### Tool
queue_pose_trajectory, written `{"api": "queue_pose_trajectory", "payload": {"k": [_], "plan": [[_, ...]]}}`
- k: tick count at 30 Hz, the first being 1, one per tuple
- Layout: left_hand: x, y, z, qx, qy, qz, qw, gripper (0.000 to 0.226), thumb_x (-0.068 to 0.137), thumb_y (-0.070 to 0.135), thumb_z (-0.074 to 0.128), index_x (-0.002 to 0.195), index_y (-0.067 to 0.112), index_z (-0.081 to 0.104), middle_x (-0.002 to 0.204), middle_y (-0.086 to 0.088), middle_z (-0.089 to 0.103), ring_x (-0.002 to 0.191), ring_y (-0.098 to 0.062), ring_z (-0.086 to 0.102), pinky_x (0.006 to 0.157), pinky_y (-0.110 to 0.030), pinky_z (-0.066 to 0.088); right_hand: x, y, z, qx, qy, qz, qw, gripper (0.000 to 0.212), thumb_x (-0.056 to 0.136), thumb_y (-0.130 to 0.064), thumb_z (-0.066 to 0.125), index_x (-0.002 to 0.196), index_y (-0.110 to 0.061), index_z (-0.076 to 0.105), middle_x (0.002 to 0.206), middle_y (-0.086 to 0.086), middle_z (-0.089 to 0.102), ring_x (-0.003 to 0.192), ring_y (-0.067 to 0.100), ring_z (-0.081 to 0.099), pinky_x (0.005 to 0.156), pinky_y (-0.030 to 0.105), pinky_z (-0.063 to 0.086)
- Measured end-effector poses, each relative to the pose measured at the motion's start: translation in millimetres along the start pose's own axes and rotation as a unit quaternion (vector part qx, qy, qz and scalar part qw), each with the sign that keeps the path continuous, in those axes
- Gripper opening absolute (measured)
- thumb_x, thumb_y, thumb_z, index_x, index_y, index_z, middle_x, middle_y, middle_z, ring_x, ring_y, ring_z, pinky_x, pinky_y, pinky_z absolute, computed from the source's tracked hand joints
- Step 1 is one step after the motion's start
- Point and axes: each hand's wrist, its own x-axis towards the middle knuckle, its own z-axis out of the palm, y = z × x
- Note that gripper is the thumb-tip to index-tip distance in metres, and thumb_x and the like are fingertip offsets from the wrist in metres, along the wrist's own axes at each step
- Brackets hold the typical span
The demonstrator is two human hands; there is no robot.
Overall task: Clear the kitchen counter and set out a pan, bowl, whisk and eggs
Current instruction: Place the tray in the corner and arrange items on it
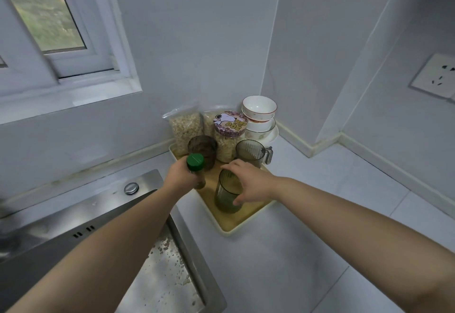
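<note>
White walls (197, 41), window (44, 9), steel sink (73, 214), wall socket (435, 76)

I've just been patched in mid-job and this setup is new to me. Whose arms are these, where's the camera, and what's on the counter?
No machine here: these are a person's two bare arms, filmed by one wide-angle camera worn on the head, looking down. The left hand grips a green-capped bottle. The right hand has its fingers round a tinted cup standing on a wooden tray. Behind it stand a handled jug, a cartoon-lidded jar and bags of grain. Stacked bowls sit in the corner; a steel sink lies left.
</note>
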Motion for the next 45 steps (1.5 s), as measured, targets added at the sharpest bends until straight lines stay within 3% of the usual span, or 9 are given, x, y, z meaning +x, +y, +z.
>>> {"api": "queue_pose_trajectory", "payload": {"k": [7,13,19,28,33,35,39,42,45], "plan": [[1,-10,-15,-0.029,0.015,-0.004,0.999,0.018,0.077,0.007,0.066,0.093,0.012,0.059,0.084,-0.003,0.060,0.075,-0.015,0.054,0.055,-0.022,0.036,33,-5,-3,0.032,0.026,0.032,0.999,0.103,0.067,-0.029,0.084,0.149,-0.020,0.021,0.150,0.002,0.028,0.136,0.024,0.032,0.110,0.035,0.035],[-2,-15,-16,0.012,-0.016,0.024,1.000,0.018,0.078,0.009,0.066,0.094,0.015,0.059,0.086,-0.001,0.061,0.083,-0.018,0.056,0.063,-0.024,0.038,48,-14,0,0.036,0.071,0.053,0.995,0.101,0.069,-0.037,0.082,0.149,-0.016,0.024,0.152,0.004,0.030,0.137,0.023,0.033,0.111,0.037,0.034],[-6,-16,-13,0.023,-0.062,0.033,0.997,0.027,0.073,0.008,0.074,0.095,0.019,0.060,0.093,-0.002,0.065,0.090,-0.020,0.060,0.074,-0.030,0.047,40,-10,-7,-0.048,0.098,0.050,0.993,0.096,0.071,-0.049,0.076,0.148,-0.019,0.027,0.150,0.002,0.034,0.139,0.024,0.027,0.116,0.041,0.022],[-31,-3,18,0.094,-0.152,0.069,0.982,0.041,0.076,0.023,0.077,0.114,0.018,0.064,0.102,0.005,0.066,0.091,-0.013,0.060,0.077,-0.022,0.046,-8,20,-15,0.108,0.215,0.118,0.963,0.039,0.091,-0.033,0.060,0.127,-0.018,0.057,0.130,0.000,0.056,0.119,0.018,0.049,0.098,0.029,0.041],[-40,17,38,0.102,-0.165,0.074,0.978,0.034,0.073,0.026,0.078,0.105,0.020,0.067,0.086,0.010,0.063,0.074,-0.003,0.056,0.059,-0.014,0.040,-25,22,-19,0.253,0.104,0.103,0.956,0.027,0.093,-0.028,0.058,0.115,-0.016,0.066,0.115,0.001,0.065,0.093,0.008,0.058,0.072,0.009,0.043],[-40,25,43,0.117,-0.170,0.079,0.975,0.028,0.073,0.030,0.079,0.097,0.019,0.068,0.077,0.010,0.060,0.068,-0.006,0.054,0.054,-0.016,0.038,-29,22,-21,0.257,0.067,0.096,0.959,0.030,0.090,-0.028,0.062,0.118,-0.017,0.065,0.115,0.001,0.066,0.095,0.010,0.061,0.075,0.013,0.048],[-38,35,51,0.135,-0.166,0.090,0.973,0.029,0.072,0.036,0.079,0.091,0.016,0.070,0.080,0.004,0.064,0.073,-0.014,0.058,0.058,-0.022,0.046,-33,22,-27,0.255,0.030,0.104,0.961,0.039,0.085,-0.025,0.069,0.123,-0.019,0.062,0.112,0.001,0.065,0.095,0.016,0.065,0.081,0.024,0.056],[-38,40,54,0.135,-0.162,0.108,0.972,0.024,0.073,0.037,0.078,0.083,0.018,0.067,0.073,0.006,0.060,0.069,-0.012,0.053,0.054,-0.021,0.040,-34,22,-30,0.247,0.028,0.114,0.962,0.042,0.082,-0.024,0.072,0.122,-0.019,0.062,0.106,-0.001,0.065,0.084,0.015,0.066,0.073,0.022,0.056],[-37,43,56,0.108,-0.156,0.119,0.975,0.025,0.074,0.037,0.078,0.089,0.018,0.069,0.076,0.008,0.060,0.074,-0.013,0.055,0.062,-0.024,0.046,-35,23,-33,0.259,0.050,0.122,0.957,0.032,0.081,-0.024,0.073,0.112,-0.016,0.067,0.098,0.001,0.069,0.076,0.013,0.066,0.071,0.022,0.056]]}}
